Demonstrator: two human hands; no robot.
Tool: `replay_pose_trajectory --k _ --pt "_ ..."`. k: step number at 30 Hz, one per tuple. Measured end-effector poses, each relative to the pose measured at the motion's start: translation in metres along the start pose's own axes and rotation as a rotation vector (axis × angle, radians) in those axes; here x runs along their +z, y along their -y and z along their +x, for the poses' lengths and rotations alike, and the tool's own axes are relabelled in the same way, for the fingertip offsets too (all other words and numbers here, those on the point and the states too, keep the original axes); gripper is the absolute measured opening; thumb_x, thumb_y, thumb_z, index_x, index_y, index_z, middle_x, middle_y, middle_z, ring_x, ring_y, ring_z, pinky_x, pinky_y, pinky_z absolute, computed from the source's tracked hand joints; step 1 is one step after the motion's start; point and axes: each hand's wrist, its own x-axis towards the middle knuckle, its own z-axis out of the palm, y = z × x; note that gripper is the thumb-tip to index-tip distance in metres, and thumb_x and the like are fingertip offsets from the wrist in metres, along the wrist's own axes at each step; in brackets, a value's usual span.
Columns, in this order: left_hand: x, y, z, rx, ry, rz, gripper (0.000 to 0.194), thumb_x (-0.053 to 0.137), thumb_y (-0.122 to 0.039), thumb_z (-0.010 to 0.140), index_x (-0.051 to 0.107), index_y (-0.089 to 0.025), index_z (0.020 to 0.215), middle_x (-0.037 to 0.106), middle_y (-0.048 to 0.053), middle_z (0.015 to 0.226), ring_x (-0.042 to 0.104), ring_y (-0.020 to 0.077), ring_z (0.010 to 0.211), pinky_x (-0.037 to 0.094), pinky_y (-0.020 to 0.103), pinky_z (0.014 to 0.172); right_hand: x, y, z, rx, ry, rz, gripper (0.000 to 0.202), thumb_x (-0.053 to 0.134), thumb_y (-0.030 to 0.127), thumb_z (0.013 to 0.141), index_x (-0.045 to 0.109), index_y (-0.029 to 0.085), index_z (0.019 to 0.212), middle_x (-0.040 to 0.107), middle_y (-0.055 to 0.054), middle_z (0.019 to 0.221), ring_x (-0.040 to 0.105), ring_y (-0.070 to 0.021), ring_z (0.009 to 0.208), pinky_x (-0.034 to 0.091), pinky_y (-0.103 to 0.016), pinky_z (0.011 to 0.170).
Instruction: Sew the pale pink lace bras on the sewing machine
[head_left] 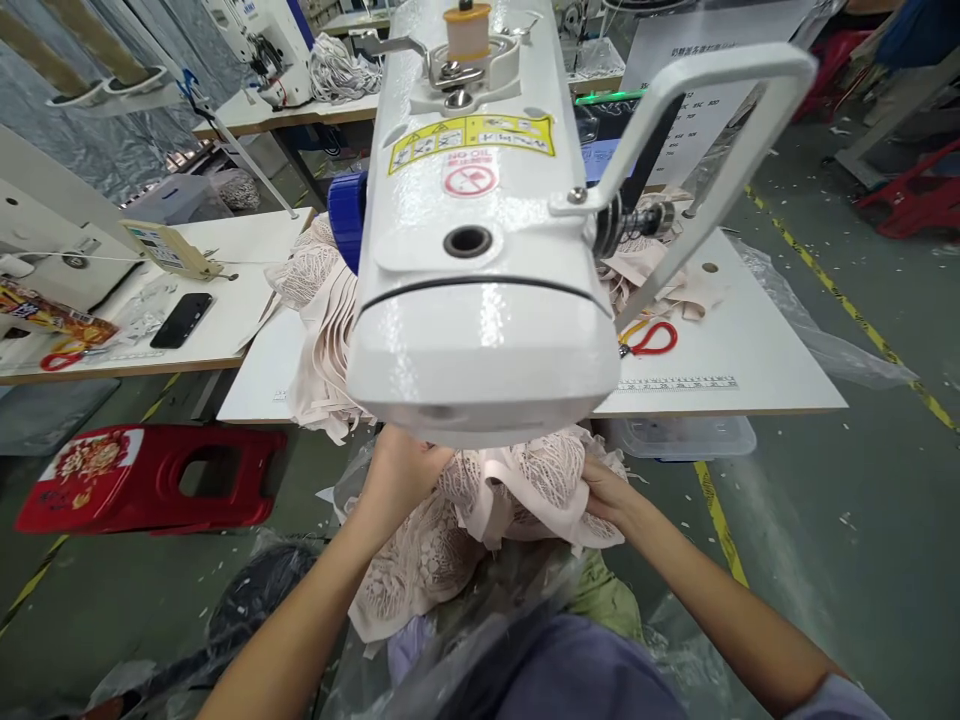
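Lace garment (551,475) lies between my hands; my right hand (604,490) grips its edge, while my left hand (405,470) hides its fingers, grip unclear.

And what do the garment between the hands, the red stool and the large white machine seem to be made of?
Garment: soft fabric, openwork lace with smooth matte bands; fibre unclear.
Red stool: probably moulded plastic; smooth surface, rounded cut-out.
Large white machine: perhaps painted metal; bright speckled reflections suggest a glossy, textured coat.
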Motion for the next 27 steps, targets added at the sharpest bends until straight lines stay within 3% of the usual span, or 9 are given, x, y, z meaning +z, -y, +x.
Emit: replay_pose_trajectory --k 8,13,16,18,21,23,24,26,27 --pt "-0.003 -0.008 -0.007 -0.006 0.097 0.175 0.029 0.052 -0.033 0.084 0.043 -0.023 0.059 0.028 -0.006 0.045 0.028 0.0108 0.044 0.023 0.025 0.046 -0.004 0.025 -0.016 0.026 -0.037 0.048 0.031 0.086 0.038 0.06 0.068 0.02 0.078 0.076 -0.006 0.083 0.072 -0.0235 0.078 0.058 -0.034 0.072" --pt "-0.01 -0.002 -0.025 0.167 -0.165 0.282 0.011 0.051 -0.03 0.088 0.056 -0.02 0.088 0.06 0.004 0.078 0.056 0.0168 0.068 0.042 0.025 0.056 -0.013 0.047 -0.033 -0.179 -0.217 0.004 0.038 0.092 0.041 0.051 0.07 0.021 0.076 0.073 -0.002 0.073 0.067 -0.0177 0.064 0.056 -0.029 0.065" --pt "-0.008 -0.02 -0.051 0.369 -0.255 0.255 0.011 0.052 -0.021 0.09 0.055 -0.019 0.1 0.065 0.007 0.092 0.064 0.0192 0.089 0.052 0.028 0.074 -0.012 0.065 -0.052 -0.348 -0.307 -0.109 0.04 0.092 0.048 0.05 0.069 0.021 0.07 0.069 -0.001 0.065 0.061 -0.0158 0.053 0.051 -0.028 0.055" --pt "-0.001 -0.039 -0.068 0.602 -0.216 0.157 0.024 0.056 -0.018 0.089 0.053 -0.019 0.113 0.066 0.011 0.104 0.064 0.02 0.102 0.052 0.03 0.087 0.001 0.073 -0.067 -0.432 -0.208 -0.247 0.041 0.089 0.055 0.053 0.068 0.021 0.064 0.067 -0.001 0.059 0.057 -0.0153 0.049 0.048 -0.027 0.05" --pt "0.013 -0.063 -0.081 0.871 -0.037 0.083 0.048 0.065 -0.031 0.085 0.047 -0.015 0.127 0.066 0.018 0.119 0.06 0.0261 0.118 0.047 0.039 0.103 0.037 0.078 -0.087 -0.416 0.24 -0.573 0.035 0.08 0.053 0.071 0.071 0.019 0.064 0.069 -0.003 0.063 0.061 -0.0165 0.056 0.049 -0.027 0.055" --pt "0.019 -0.066 -0.078 0.772 0.117 0.098 0.049 0.067 -0.039 0.083 0.053 -0.014 0.123 0.07 0.016 0.11 0.066 0.0283 0.105 0.052 0.04 0.093 0.062 0.077 -0.091 -0.383 0.468 -0.772 0.032 0.068 0.046 0.086 0.075 0.017 0.074 0.072 -0.003 0.071 0.063 -0.016 0.065 0.049 -0.025 0.062" --pt "0.02 -0.063 -0.075 0.631 0.204 0.098 0.039 0.066 -0.041 0.083 0.059 -0.015 0.112 0.073 0.012 0.096 0.069 0.0258 0.089 0.055 0.036 0.08 0.071 0.076 -0.09 -0.392 0.489 -0.844 0.032 0.062 0.043 0.09 0.075 0.016 0.077 0.072 -0.003 0.072 0.062 -0.0151 0.065 0.047 -0.024 0.062" --pt "0.018 -0.05 -0.064 0.284 0.35 0.044 0.021 0.061 -0.04 0.085 0.063 -0.019 0.082 0.066 0.002 0.066 0.06 0.017 0.058 0.046 0.026 0.053 0.083 0.074 -0.08 -0.444 0.391 -0.938 0.033 0.057 0.04 0.093 0.074 0.016 0.079 0.07 -0.002 0.07 0.059 -0.0136 0.064 0.043 -0.023 0.059" --pt "0.016 -0.043 -0.058 0.131 0.379 0.003 0.025 0.059 -0.039 0.087 0.06 -0.019 0.072 0.06 -0.002 0.057 0.054 0.0139 0.05 0.04 0.024 0.046 0.085 0.073 -0.073 -0.473 0.309 -0.973 0.032 0.057 0.04 0.092 0.073 0.016 0.077 0.068 -0.002 0.068 0.057 -0.0132 0.062 0.04 -0.023 0.057"
